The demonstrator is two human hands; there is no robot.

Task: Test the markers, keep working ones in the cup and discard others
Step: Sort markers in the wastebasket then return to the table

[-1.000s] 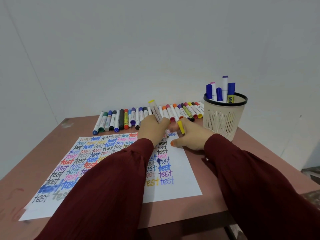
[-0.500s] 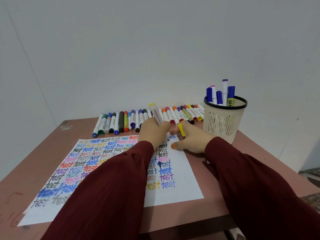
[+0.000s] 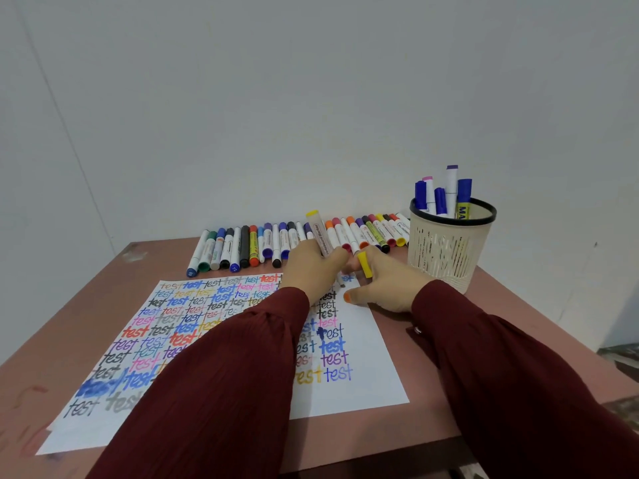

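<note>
Marker (image 3: pixel 320 236), yellow-ended, pale barrel with printed lettering — gripped by the left hand (image 3: pixel 311 267), its fingers (image 3: pixel 335 261) curled round the lower barrel. Nib end points down at the upper right part of the paper sheet (image 3: pixel 377 382); whether it touches cannot be told, being too small. Held thus, by judgement, to write a trial word. Cap (image 3: pixel 364 265), yellow, pinched upright between the fingers of the right hand (image 3: pixel 390 288), which rests at the sheet's right edge with the thumb (image 3: pixel 352 299) laid on the paper; likely kept at the ready for recapping, while the hand's weight steadies the sheet. Paper sheet, white, filled with rows of the word "test" in many colours; a bare strip runs down its right side, near where the nib is aimed. Row of markers (image 3: pixel 276 242), capped, laid side by side along the far edge of the bench (image 3: pixel 86 323) — judged to be the stock set out for trial, within easy reach of either hand. Cup (image 3: pixel 449 250), pale mesh with dark rim, stands at the far right just beside the row's end; several markers in the cup (image 3: pixel 441 200) stand upright, mostly blue-capped, one pink-tipped, presumably those passed as working. Discard place: none identifiable. Sleeves (image 3: pixel 224 392), dark red, cover both forearms. Stage, by judgement: yellow marker under test, verdict not yet reached.
</note>
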